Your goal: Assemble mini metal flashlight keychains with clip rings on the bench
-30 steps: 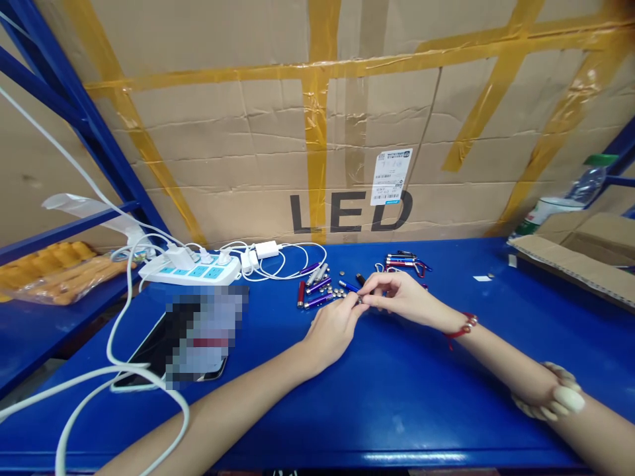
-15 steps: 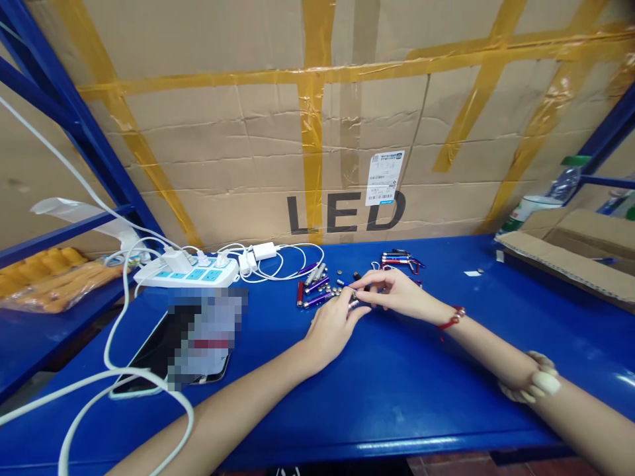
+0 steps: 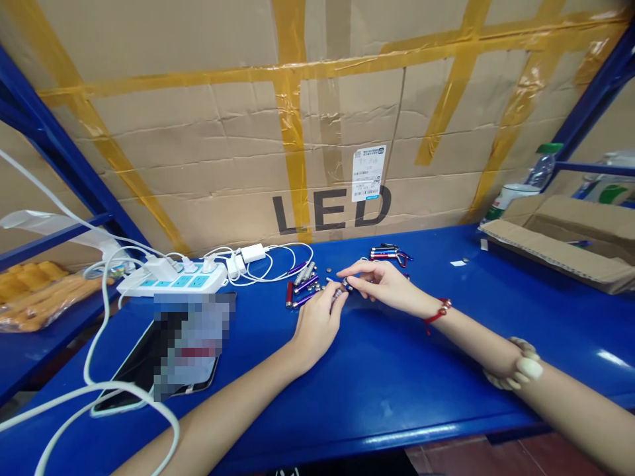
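My left hand [image 3: 317, 320] is closed around a mini flashlight [image 3: 338, 293], of which only a silvery end shows between thumb and fingers. My right hand [image 3: 381, 284] meets it from the right, thumb and fingers drawn together at a small shiny piece too tiny to make out. Just beyond my left hand lie purple mini flashlights [image 3: 305, 284], a red one [image 3: 290, 295] and a silver one [image 3: 305, 272], with small round button cells among them. A single button cell [image 3: 329, 270] sits apart, behind the fingertips. Behind my right hand is a group of red, blue and black mini flashlights [image 3: 387, 254].
A white power strip [image 3: 173, 283] with plugs and cables stands at the left, near two phones [image 3: 133, 360]. White cable loops cross the front left. An open cardboard box [image 3: 555, 248] and a green-capped bottle [image 3: 543, 165] are at the right. A large carton [image 3: 223, 152] forms the back.
The view has shifted, so most things appear further left. My right fingertips have come slightly away from my left hand, and more of the silvery end shows.
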Available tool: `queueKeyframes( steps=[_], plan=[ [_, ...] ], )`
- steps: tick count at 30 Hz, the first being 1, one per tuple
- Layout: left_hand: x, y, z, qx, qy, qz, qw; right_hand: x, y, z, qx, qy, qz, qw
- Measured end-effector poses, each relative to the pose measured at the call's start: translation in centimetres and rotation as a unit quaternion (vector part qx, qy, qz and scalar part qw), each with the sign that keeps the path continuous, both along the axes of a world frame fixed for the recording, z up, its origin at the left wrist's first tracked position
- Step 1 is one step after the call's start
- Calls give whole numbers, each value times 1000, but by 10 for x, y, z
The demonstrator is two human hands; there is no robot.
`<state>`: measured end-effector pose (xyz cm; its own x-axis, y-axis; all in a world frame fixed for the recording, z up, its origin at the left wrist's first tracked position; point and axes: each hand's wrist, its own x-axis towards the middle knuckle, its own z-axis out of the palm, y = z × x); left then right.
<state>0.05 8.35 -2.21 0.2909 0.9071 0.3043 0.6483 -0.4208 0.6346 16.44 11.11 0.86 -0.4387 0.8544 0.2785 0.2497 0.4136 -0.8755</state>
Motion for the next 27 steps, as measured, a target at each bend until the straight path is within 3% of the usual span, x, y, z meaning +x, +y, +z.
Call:
queueKeyframes(
  steps=[11,17,27],
  plan=[
    [1,2,-3,2,-74,-45,996,2,0,-5,55,-1,4,998],
    [1,-1,-2,-14,-82,-47,995,5,5,-8,49,19,20,998],
    [0,-1,2,23,-74,-78,994,4,7,-9,44,92,53,993]
  ],
)
